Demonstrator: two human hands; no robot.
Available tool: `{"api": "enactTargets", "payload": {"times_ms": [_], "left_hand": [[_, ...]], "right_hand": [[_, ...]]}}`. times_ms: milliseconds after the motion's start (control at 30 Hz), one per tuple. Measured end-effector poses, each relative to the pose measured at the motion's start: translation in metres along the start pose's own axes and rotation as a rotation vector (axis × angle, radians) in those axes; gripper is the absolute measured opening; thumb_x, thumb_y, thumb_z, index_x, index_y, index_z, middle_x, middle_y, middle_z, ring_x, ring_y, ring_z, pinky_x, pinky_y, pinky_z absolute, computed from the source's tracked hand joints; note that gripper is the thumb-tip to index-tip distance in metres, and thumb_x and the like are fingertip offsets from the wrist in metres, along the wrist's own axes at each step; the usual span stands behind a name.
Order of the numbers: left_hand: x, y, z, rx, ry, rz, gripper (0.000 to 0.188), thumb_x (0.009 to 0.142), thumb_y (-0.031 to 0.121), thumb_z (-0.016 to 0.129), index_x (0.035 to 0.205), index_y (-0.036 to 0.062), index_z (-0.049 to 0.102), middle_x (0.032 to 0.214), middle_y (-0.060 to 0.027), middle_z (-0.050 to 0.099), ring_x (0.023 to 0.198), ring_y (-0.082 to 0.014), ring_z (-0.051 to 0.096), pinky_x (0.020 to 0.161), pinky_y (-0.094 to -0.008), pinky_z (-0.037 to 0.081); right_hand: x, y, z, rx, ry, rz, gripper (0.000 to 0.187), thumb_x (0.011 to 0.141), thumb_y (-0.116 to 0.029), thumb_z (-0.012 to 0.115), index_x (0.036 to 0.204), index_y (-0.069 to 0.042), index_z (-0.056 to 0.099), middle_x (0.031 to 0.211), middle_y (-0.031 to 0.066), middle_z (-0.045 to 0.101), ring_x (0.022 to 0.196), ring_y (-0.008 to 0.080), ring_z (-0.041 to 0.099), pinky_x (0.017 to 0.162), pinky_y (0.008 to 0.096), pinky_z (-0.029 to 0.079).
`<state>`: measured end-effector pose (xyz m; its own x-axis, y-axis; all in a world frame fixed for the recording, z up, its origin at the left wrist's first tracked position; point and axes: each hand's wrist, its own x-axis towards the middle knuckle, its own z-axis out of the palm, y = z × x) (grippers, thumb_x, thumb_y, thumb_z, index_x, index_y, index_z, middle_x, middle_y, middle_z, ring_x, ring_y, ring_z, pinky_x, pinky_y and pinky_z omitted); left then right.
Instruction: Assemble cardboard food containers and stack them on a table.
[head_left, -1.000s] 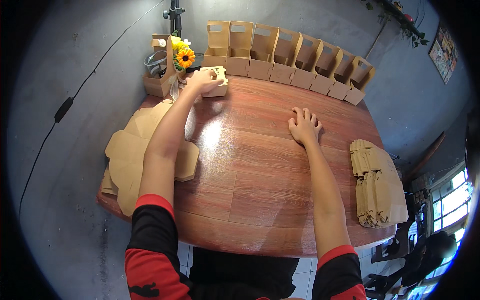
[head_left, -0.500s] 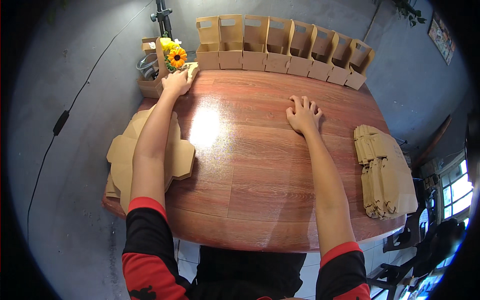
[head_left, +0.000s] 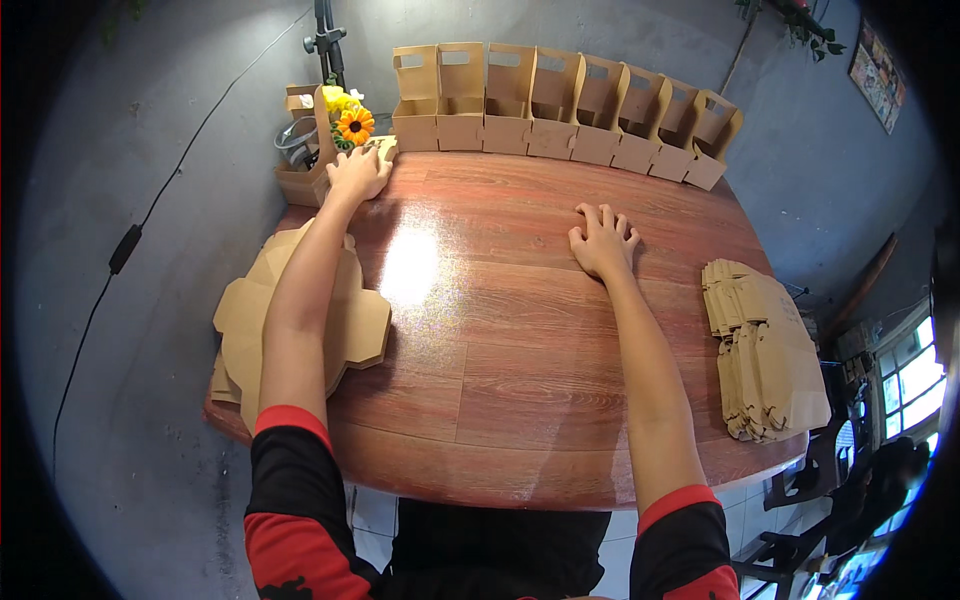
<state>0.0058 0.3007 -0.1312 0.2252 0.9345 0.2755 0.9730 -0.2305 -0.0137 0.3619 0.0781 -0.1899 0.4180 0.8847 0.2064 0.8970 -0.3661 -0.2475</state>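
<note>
My left hand (head_left: 360, 176) reaches to the far left of the table, its fingers spread and slightly bent. It rests next to a small stack of folded cardboard pieces (head_left: 388, 147), just in front of an orange and yellow flower bunch (head_left: 354, 124); its fingertips are partly hard to make out. On the bare wood right of centre lies my right hand (head_left: 606, 246), fingers apart and curved, holding nothing. Beneath my left forearm is a pile of flat, die-cut cardboard blanks (head_left: 358, 325). Folded flat cardboard carriers (head_left: 775, 345) are heaped at the right edge.
Several assembled cardboard carriers with handle cut-outs (head_left: 508, 100) stand in a row along the far edge of the wooden table (head_left: 500, 390). Another carrier (head_left: 303, 184), holding a clear cup, is at the far left beside a black stand (head_left: 325, 45). A cable (head_left: 124, 250) hangs along the grey wall.
The whole view has shifted slightly, so the far carriers sit a little lower. Both hands keep nearly the same places; my left fingers look a little more spread.
</note>
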Motion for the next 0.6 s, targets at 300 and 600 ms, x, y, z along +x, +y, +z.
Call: {"api": "enactTargets", "payload": {"times_ms": [300,600], "left_hand": [[-0.134,-0.007,-0.062,-0.491,0.022,0.321,0.048,0.101,0.048,0.053,0.132,0.0116,0.063,0.142,-0.0161,0.057,0.13,-0.0366,0.053,0.107,-0.0456,0.043],[-0.405,0.033,-0.094,-0.433,0.279,0.13,0.057,0.084,0.028,0.077,0.136,0.0129,0.06,0.152,-0.0171,0.045,0.144,-0.0467,0.036,0.116,-0.0661,0.025]], "right_hand": [[-0.001,0.001,0.001,0.03,0.045,-0.011,0.054,0.091,-0.037,0.051,0.144,-0.023,0.053,0.155,0.012,0.042,0.144,0.035,0.031,0.121,0.061,0.015],[-0.012,-0.007,-0.011,-0.053,0.224,0.014,0.049,0.088,-0.032,0.062,0.132,-0.012,0.061,0.141,0.0123,0.055,0.132,0.0327,0.047,0.107,0.0542,0.032]]}}
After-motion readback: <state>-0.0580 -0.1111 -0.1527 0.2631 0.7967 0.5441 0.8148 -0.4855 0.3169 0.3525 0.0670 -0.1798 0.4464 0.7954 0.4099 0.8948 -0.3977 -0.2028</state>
